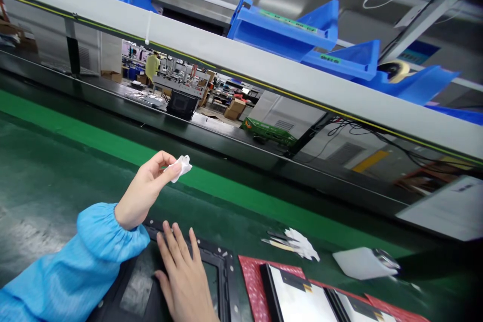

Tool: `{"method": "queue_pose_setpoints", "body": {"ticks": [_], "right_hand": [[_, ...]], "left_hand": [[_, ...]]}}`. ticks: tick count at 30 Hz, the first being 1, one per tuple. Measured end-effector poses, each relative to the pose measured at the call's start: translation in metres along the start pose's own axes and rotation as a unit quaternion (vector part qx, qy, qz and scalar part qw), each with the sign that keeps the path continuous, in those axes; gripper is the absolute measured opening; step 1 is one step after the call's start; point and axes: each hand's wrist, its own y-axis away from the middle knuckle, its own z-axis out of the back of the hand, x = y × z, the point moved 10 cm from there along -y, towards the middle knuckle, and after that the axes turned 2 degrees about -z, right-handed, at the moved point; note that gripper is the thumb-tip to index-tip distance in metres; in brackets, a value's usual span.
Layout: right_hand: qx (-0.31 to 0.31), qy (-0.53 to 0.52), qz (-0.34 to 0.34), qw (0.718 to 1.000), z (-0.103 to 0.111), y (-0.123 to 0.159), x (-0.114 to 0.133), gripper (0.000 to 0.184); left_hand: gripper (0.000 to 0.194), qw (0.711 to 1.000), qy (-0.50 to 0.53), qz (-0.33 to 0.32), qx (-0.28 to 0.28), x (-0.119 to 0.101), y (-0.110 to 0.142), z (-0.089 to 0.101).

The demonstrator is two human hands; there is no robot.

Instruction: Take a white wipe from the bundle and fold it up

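Note:
My left hand (145, 188), in a blue sleeve (94, 246), is raised above the bench and pinches a crumpled white wipe (182, 167) between thumb and fingertips. Below it, my right hand (184, 274) lies flat on a black frame (228, 282), fingers stretched and holding nothing. The frame has rectangular openings and small light dots along its border. Its lower part runs out of the picture, and my hand and sleeve cover some of the rest.
To the right, flat panels (298, 297) rest on red bubble wrap (249, 276). Behind them lie tweezers (279, 245), a white crumpled cloth (302, 244) and a white bottle (358, 263) on its side. Blue bins (283, 30) stand on the shelf (211, 50) above. A person (152, 66) is far off.

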Motion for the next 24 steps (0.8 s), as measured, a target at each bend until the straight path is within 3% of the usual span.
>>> {"method": "queue_pose_setpoints", "body": {"ticks": [4,8,11,13,15,17,20,22,24], "right_hand": [[0.000,-0.006,-0.002,1.000,-0.002,-0.002,-0.002,0.064],[-0.007,-0.033,0.000,0.999,-0.002,-0.003,-0.003,0.063],[-0.032,-0.103,0.001,0.994,0.005,0.001,-0.006,0.055],[-0.078,-0.194,-0.037,0.977,0.014,0.005,-0.020,0.041],[-0.157,-0.313,-0.123,0.929,0.024,0.012,-0.051,0.027],[-0.242,-0.419,-0.214,0.849,0.027,0.025,-0.085,0.020],[-0.324,-0.502,-0.289,0.748,0.024,0.041,-0.120,0.026],[-0.350,-0.520,-0.308,0.716,0.024,0.047,-0.131,0.032],[-0.369,-0.522,-0.311,0.703,0.029,0.051,-0.136,0.034]], "left_hand": [[0.019,0.999,0.014,0.020,0.030,0.014,-0.001,-0.010],[0.022,0.987,0.110,0.097,0.066,0.052,-0.001,-0.021],[0.028,0.974,0.142,0.149,0.097,0.077,0.000,-0.030],[0.030,0.970,0.139,0.163,0.114,0.085,0.003,-0.035],[0.030,0.968,0.130,0.171,0.128,0.089,0.008,-0.043],[0.030,0.968,0.111,0.172,0.143,0.093,0.016,-0.053],[0.029,0.969,0.068,0.166,0.170,0.102,0.030,-0.069],[0.029,0.969,0.033,0.158,0.186,0.108,0.038,-0.078],[0.027,0.971,-0.008,0.141,0.192,0.110,0.042,-0.081]]}}
